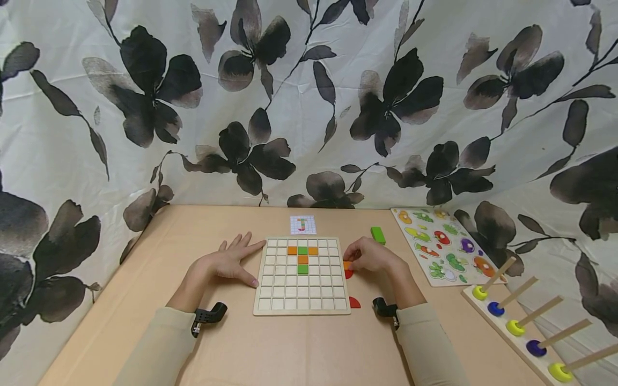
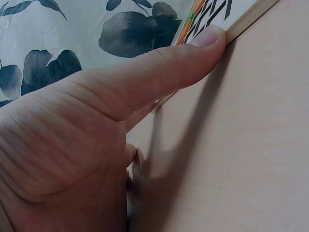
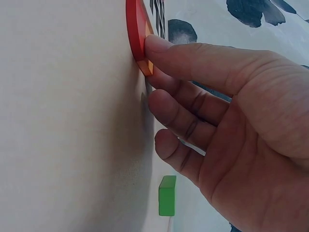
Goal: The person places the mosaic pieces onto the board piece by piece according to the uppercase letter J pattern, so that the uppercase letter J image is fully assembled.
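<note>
A white grid board (image 1: 285,300) lies on the table, with orange and green squares set in a T shape in its upper middle. My left hand (image 1: 229,261) has its fingers spread, the thumb and index fingertip at the board's left edge. In the left wrist view the thumb (image 2: 169,72) rests straight against that edge. By the right edge, my right hand (image 1: 372,256) pinches an orange block (image 3: 146,68) between thumb and fingers. A red curved piece (image 3: 137,29) sits right against the block. Another red rounded piece (image 1: 354,303) lies lower along the same edge.
Behind the board lies a small pattern card (image 1: 302,225). A green block (image 1: 378,235) is beyond my right hand. Farther right are a fruit-and-vegetable picture board (image 1: 420,262) and a peg rack (image 1: 523,351) with yellow and blue rings. A floral curtain (image 1: 318,118) hangs behind the table.
</note>
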Demonstrator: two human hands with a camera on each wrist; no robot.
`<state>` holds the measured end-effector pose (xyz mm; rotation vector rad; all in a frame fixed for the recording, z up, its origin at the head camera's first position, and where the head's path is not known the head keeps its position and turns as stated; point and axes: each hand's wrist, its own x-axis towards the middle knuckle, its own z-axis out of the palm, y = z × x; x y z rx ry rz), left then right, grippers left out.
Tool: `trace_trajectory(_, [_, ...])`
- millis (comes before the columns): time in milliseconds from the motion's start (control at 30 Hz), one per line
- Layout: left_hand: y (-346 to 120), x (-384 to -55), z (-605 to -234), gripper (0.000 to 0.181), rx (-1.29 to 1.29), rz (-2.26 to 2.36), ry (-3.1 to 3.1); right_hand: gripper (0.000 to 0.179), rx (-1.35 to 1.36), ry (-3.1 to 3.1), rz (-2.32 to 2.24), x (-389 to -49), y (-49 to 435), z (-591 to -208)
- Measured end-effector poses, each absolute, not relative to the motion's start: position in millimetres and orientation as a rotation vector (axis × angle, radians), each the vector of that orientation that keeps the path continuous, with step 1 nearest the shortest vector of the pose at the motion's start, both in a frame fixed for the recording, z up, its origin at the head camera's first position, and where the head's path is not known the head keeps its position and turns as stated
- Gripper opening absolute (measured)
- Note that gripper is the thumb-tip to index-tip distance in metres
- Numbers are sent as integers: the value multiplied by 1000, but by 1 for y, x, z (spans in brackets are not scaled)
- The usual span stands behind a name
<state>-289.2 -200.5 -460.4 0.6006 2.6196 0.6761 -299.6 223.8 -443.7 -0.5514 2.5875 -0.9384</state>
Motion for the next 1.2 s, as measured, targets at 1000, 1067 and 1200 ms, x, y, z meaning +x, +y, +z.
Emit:
trace_trajectory(1000, [-200, -289, -459, 118, 603, 681, 2617, 10, -546, 2599, -1051, -303, 224, -446])
trace_trajectory(1067, [-200, -289, -459, 117, 605, 682, 2617, 11, -551, 2611, -1065, -303, 224, -446])
trace_trajectory(1200, [-200, -288, -459, 117, 606, 679, 2618, 14, -550, 2634, -1077, -303, 225, -447])
